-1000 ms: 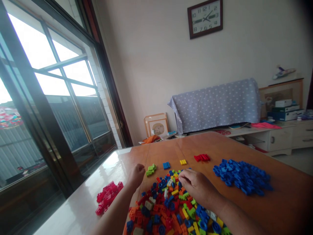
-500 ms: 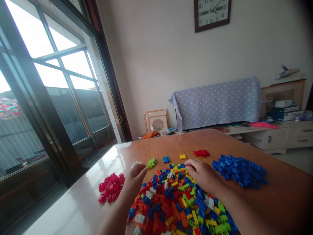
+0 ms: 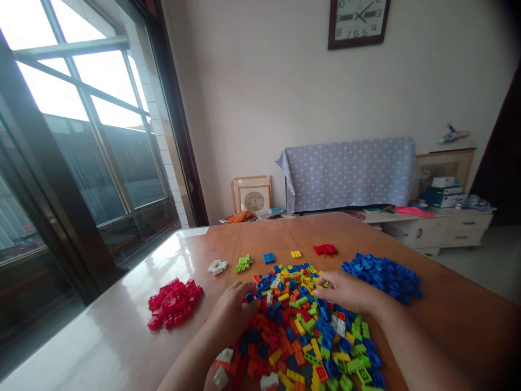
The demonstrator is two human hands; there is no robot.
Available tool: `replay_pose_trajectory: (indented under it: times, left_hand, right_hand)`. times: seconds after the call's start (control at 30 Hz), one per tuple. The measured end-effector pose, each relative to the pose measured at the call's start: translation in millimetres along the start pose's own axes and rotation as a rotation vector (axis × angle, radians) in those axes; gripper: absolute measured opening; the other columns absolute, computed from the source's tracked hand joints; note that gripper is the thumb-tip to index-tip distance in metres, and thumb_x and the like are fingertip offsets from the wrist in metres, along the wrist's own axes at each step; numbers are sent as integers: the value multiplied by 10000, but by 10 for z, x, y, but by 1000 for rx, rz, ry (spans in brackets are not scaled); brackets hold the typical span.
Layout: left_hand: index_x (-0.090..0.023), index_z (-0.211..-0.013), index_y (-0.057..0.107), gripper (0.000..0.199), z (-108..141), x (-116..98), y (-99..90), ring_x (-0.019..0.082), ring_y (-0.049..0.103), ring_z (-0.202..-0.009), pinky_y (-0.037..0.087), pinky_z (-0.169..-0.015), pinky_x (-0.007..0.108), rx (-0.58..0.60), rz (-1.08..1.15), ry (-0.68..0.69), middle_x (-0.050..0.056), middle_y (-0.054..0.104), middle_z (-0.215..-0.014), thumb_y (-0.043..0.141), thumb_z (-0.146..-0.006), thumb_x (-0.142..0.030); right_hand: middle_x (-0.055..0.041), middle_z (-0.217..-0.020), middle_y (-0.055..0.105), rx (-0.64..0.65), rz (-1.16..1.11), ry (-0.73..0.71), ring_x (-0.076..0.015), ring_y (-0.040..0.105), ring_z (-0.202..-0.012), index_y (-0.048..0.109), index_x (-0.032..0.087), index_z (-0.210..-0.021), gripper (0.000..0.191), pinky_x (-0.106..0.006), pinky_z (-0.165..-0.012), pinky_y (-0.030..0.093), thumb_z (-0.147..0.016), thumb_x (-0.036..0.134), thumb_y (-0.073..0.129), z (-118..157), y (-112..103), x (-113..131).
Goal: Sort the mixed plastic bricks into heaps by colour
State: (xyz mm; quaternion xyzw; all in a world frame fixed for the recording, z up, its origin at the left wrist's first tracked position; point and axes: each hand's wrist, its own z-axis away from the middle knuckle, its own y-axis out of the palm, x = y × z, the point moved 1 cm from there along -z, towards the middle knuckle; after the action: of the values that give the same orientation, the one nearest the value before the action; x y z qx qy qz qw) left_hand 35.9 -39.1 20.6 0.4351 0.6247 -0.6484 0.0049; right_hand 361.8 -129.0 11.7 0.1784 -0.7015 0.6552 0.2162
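Observation:
A large heap of mixed toy bricks lies on the wooden table in front of me. My left hand rests at the heap's left edge, fingers apart around a few bricks, none visibly gripped. At the heap's upper right is my right hand, its thumb and fingers bent close together over the bricks; whether it holds one is too small to tell. Beyond the heap are small groups of white bricks, green bricks, blue bricks, yellow bricks and red bricks.
A pile of pinkish-red bricks sits on the left of the table, and a big blue pile on the right. Behind stand a cloth-covered object, a white cabinet and leaning picture frames.
My left hand has moved from the white bricks back toward me to the heap's left edge. My right hand stays at the heap's upper right. The view has shifted slightly.

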Motion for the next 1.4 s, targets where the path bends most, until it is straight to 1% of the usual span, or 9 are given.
replay_pose_trajectory:
  times: [0.13,0.23,0.37,0.53,0.7,0.87,1.07,1.23,1.4]
  left_hand:
    - [-325,-1201,697,407,67,-120,136,300,567,-1140,443,-965,361,61,-29,76,75,644,-1230,674,-825,-479]
    - [-348,-1278,658,492,98,-142,215,334,516,-1237,413,-1039,405,69,-56,118,70,596,-1340,702,-813,-501]
    - [-365,-1363,600,581,137,-169,235,361,463,-1317,400,-1086,455,72,-50,155,70,539,-1435,700,-818,-540]
    - [-346,-1413,548,640,194,-274,199,357,450,-1337,402,-1104,513,95,-72,208,79,504,-1464,648,-840,-611]
    - [-321,-1377,571,549,207,-322,190,324,508,-1270,436,-1078,493,113,-108,203,77,541,-1413,600,-887,-566]
    - [-315,-1325,603,445,187,-298,203,301,546,-1207,457,-1049,459,115,-119,210,66,582,-1346,587,-913,-484]
    - [-316,-1307,607,403,176,-241,237,284,555,-1191,457,-1036,428,92,-112,238,56,593,-1315,591,-919,-425]
    - [-317,-1293,610,399,167,-209,264,278,550,-1198,453,-1032,407,82,-104,256,49,597,-1311,617,-901,-392]
    - [-313,-1279,616,395,159,-230,242,275,557,-1181,456,-1022,400,92,-110,248,51,601,-1296,626,-889,-373]
  right_hand:
    - [-60,-1028,704,115,-33,-25,-234,657,-886,670,244,-1282,683,-281,-736,491,-731,641,743,104,-48,1]
    - [-98,-1209,672,137,-24,-35,-292,645,-1054,647,271,-1338,778,-336,-881,501,-673,648,788,144,-45,-5]
    - [-117,-1409,580,133,5,-40,-369,531,-1286,627,313,-1374,855,-415,-1050,434,-602,603,851,168,27,2]
    - [-96,-1578,412,262,122,-24,-399,391,-1427,469,342,-1510,1032,-456,-1161,338,-582,585,851,182,110,113]
    - [-96,-1565,417,235,159,-23,-373,441,-1390,530,321,-1451,818,-433,-1126,374,-675,411,773,169,147,279]
    - [-69,-1288,599,116,132,-120,-273,613,-1109,638,280,-1240,528,-361,-982,454,-716,217,630,116,202,453]
    - [-41,-1235,587,4,75,-213,-230,594,-1073,632,283,-1195,453,-314,-935,453,-747,220,638,49,318,585]
    - [-34,-1252,584,-36,-18,-289,-172,616,-923,632,275,-1203,438,-283,-858,483,-773,192,625,1,459,664]
    - [-48,-1194,625,-102,-8,-263,-207,618,-1048,664,252,-1156,353,-316,-933,473,-821,187,578,-76,443,549]
